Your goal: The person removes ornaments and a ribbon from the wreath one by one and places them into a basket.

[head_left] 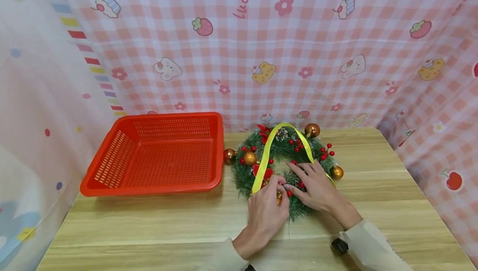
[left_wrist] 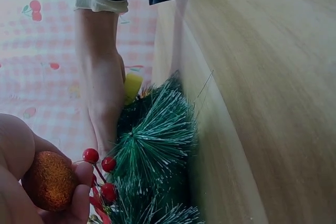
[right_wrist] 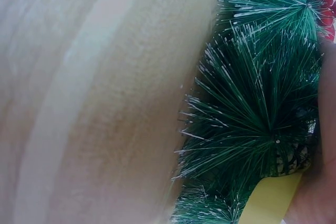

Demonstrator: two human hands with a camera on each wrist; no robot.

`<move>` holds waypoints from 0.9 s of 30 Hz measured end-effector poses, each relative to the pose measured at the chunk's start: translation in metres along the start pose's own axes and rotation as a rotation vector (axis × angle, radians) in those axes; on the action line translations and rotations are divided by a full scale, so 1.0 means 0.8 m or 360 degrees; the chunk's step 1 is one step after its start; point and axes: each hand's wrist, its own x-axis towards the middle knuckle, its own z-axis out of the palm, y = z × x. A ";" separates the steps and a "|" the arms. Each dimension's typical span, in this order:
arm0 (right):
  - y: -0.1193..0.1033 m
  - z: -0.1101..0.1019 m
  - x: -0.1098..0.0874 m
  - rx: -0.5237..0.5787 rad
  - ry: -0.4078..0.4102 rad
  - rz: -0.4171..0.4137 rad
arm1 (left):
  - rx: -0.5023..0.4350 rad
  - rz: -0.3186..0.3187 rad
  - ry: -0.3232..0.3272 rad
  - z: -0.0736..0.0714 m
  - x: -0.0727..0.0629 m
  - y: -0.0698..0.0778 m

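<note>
The wreath (head_left: pixel 243 176) has stiff, bristly, plastic-looking needles. The glittered bauble (left_wrist: pixel 51 181) is grainy and rough, the plain bauble (head_left: pixel 312 130) smooth and glossy, like the berries (left_wrist: pixel 90 155). The ribbon (head_left: pixel 265 157) looks like smooth cloth, the basket (head_left: pixel 149 189) shiny plastic, the curtain (head_left: pixel 239 51) soft matt cloth, the counter (head_left: pixel 168 229) smooth wood grain.

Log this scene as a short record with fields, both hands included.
Wreath: green, on a wooden table, decorated with red berries and gold-toned baubles
Left hand: holds a glittery bauble at the wreath's near side
Right hand: on the wreath, index finger extended
Ribbon: yellow, arching across the wreath
Basket: red, left of the wreath
Backdrop: pink-checked cloth
</note>
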 end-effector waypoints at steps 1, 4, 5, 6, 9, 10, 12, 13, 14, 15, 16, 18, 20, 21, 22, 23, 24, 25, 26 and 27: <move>0.000 0.000 0.000 -0.0001 -0.0002 0.0003 | -0.0009 -0.0012 -0.0006 0.000 0.001 0.000; 0.000 0.000 0.000 -0.0004 0.0007 -0.0004 | -0.0035 -0.0058 -0.0031 0.001 0.005 0.001; 0.000 0.000 0.000 -0.0005 0.0012 -0.0007 | -0.0042 -0.0072 -0.0041 0.001 0.006 0.001; 0.000 0.000 0.000 -0.0007 0.0016 -0.0012 | -0.0046 -0.0087 -0.0052 0.002 0.007 0.002; 0.000 0.001 0.000 -0.0004 0.0030 -0.0023 | -0.0039 -0.0115 -0.0074 0.004 0.010 0.005; 0.000 0.002 0.000 -0.0005 0.0034 -0.0027 | -0.0030 -0.0119 -0.0081 0.005 0.011 0.006; 0.001 0.002 -0.001 -0.0010 0.0046 -0.0033 | -0.0006 -0.0117 -0.0094 0.007 0.013 0.009; 0.001 0.002 -0.001 -0.0011 0.0051 -0.0038 | 0.0005 -0.0110 -0.0098 0.008 0.014 0.010; 0.001 0.003 -0.001 -0.0017 0.0057 -0.0046 | 0.0015 -0.0101 -0.0108 0.009 0.015 0.011; 0.001 0.003 -0.001 -0.0022 0.0062 -0.0054 | 0.0028 -0.0092 -0.0116 0.010 0.015 0.012; 0.001 0.003 -0.001 -0.0027 0.0068 -0.0062 | 0.0045 -0.0081 -0.0124 0.012 0.015 0.013; 0.001 0.003 0.000 -0.0035 0.0077 -0.0078 | 0.0070 -0.0047 -0.0149 0.014 0.014 0.014; 0.001 0.003 0.000 -0.0037 0.0083 -0.0090 | 0.0099 -0.0004 -0.0174 0.017 0.012 0.014; 0.001 0.003 0.000 -0.0037 0.0086 -0.0091 | 0.0104 0.0019 -0.0186 0.018 0.011 0.014; 0.001 0.003 0.000 -0.0036 0.0089 -0.0092 | 0.0103 0.0041 -0.0198 0.019 0.009 0.014; 0.001 0.003 0.000 -0.0035 0.0091 -0.0091 | 0.0092 0.0057 -0.0208 0.020 0.008 0.013; 0.002 0.003 0.000 -0.0034 0.0091 -0.0088 | 0.0080 0.0069 -0.0211 0.020 0.006 0.013; 0.002 0.003 -0.001 -0.0032 0.0090 -0.0085 | 0.0058 0.0072 -0.0217 0.019 0.005 0.012; 0.002 0.003 -0.001 -0.0032 0.0089 -0.0081 | 0.0031 0.0072 -0.0221 0.018 0.004 0.012; 0.001 0.002 -0.001 -0.0030 0.0087 -0.0074 | 0.0004 0.0067 -0.0220 0.016 0.003 0.012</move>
